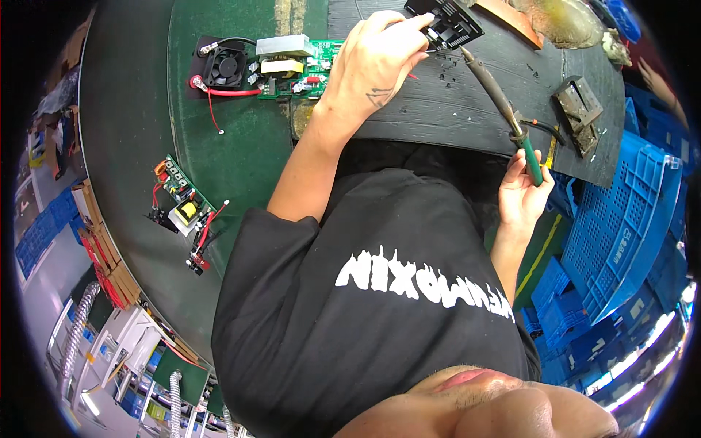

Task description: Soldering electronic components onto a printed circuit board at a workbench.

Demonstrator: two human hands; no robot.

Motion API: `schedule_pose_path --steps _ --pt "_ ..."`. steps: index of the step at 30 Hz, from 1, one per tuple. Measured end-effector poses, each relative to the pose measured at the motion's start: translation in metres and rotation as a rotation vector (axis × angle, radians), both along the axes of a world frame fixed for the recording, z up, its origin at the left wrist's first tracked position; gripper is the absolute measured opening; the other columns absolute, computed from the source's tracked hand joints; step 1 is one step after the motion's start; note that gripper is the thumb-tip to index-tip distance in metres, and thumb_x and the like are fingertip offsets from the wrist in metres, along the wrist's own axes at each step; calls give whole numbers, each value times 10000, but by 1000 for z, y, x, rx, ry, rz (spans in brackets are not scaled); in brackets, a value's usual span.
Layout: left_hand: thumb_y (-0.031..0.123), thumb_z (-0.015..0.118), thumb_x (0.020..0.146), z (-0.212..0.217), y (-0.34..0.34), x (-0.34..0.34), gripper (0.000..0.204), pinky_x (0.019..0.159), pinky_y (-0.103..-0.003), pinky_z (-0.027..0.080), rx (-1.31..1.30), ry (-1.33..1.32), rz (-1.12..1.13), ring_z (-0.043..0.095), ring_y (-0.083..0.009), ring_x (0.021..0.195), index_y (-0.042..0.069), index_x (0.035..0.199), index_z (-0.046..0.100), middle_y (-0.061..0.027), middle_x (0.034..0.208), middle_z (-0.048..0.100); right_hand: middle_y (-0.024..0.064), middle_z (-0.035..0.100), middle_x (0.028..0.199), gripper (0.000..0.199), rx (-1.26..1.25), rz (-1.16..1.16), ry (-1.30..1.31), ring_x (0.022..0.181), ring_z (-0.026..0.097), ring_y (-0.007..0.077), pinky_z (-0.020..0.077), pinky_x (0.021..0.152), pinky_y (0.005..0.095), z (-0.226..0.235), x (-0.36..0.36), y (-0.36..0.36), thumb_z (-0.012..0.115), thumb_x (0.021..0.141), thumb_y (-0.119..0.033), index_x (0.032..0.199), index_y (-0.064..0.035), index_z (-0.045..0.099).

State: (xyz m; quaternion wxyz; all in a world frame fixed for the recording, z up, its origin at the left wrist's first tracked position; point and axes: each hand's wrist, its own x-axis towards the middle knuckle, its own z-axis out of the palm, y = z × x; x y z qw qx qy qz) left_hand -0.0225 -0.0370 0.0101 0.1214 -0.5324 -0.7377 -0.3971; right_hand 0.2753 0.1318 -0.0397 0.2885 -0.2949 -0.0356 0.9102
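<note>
The fingers (pixel 409 29) of the left hand (pixel 372 66) are pinched on a small black fan (pixel 449 22), light and fragile, best held by its frame, while the right hand (pixel 522 193) is closed around the green handle of a stiff soldering iron (pixel 496 95).

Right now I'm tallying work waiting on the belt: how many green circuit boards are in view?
2. One green circuit board with a black fan lies at the top of the green belt, beside the left hand. A smaller green board with red wires lies lower left. Others may be hidden.

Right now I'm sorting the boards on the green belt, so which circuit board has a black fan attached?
The upper circuit board, beside the left hand; the black fan sits at its left end. The smaller circuit board lower down has none.
</note>
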Motion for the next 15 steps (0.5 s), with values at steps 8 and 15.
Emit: schedule_pose_path --steps 8,15 --pt "144 712 817 -1 -16 -30 174 821 -384 512 -360 8 65 635 -307 921 54 949 644 -114 1023 692 243 666 1072 320 -28 -5 46 1013 649 381 605 864 382 -3 8 7 484 965 -199 1109 34 648" --pt "166 685 812 11 -5 -108 268 800 -402 522 -477 112 100 641 -344 877 22 1035 646 -160 933 673 246 663 1059 311 -27 -22 82 979 661 373 612 849 381 2 15 14 486 955 -194 1104 26 648"
